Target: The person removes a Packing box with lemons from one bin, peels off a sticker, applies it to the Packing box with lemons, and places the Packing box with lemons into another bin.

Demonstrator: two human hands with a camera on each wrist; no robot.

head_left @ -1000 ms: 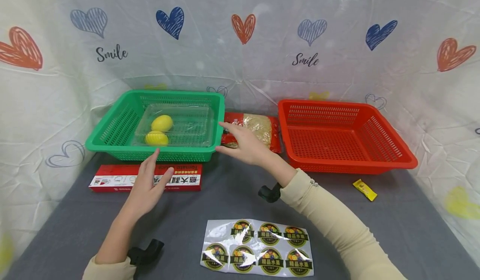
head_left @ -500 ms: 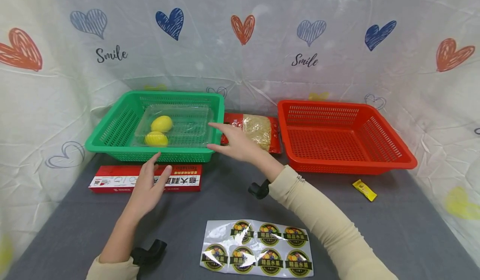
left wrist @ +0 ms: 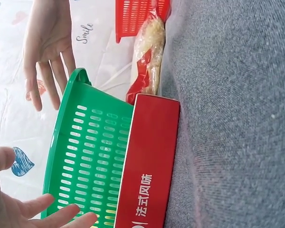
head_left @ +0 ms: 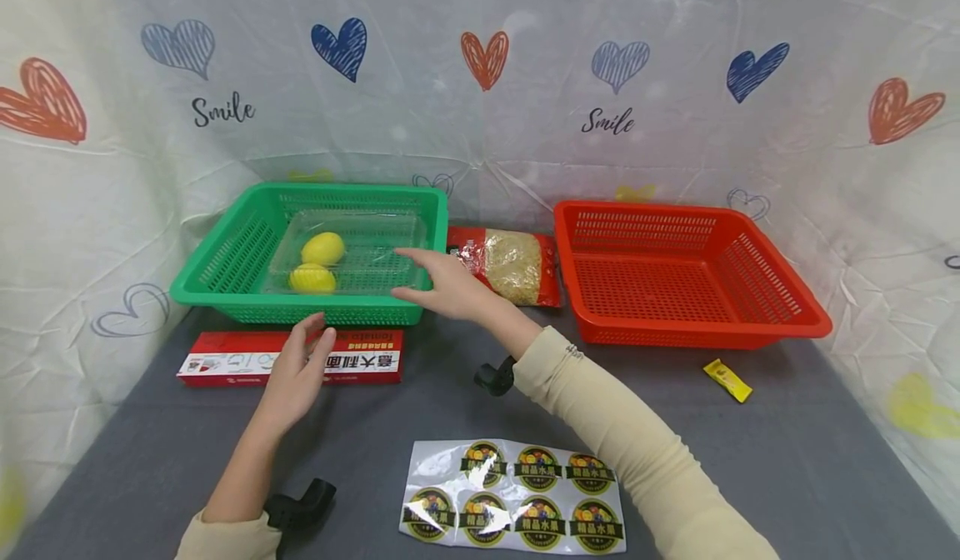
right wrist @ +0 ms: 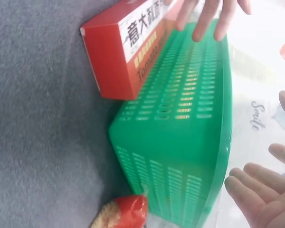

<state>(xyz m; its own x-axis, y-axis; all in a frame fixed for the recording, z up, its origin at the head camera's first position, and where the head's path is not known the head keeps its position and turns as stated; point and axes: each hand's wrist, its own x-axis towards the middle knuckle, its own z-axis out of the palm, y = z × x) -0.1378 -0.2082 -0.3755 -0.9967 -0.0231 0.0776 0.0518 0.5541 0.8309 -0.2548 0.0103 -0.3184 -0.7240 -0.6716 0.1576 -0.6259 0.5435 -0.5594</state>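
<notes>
A green plastic basket point(head_left: 206, 289) stands at the back left. Inside it lies a clear plastic box point(head_left: 378, 252) with two yellow lemons point(head_left: 324, 248) showing at its left side. My right hand point(head_left: 446, 285) is over the basket's right rim, fingers extended and holding nothing. In front of the basket, my left hand point(head_left: 294, 377) hovers above a red box point(head_left: 225, 358) of pasta with white labels, its fingers loose and nothing in them. Both hands show around the basket's rim in the right wrist view, apart from each other.
A red plastic basket point(head_left: 697, 331) stands at the back right. Between the baskets lies a red and clear food bag point(head_left: 517, 268). A sheet of round stickers point(head_left: 513, 497) lies at the front, and a small yellow packet point(head_left: 727, 380) is at the right.
My right hand has moved left, from beside the green basket's right rim to over it. My left hand has dropped slightly toward me, its fingers a little more bent.
</notes>
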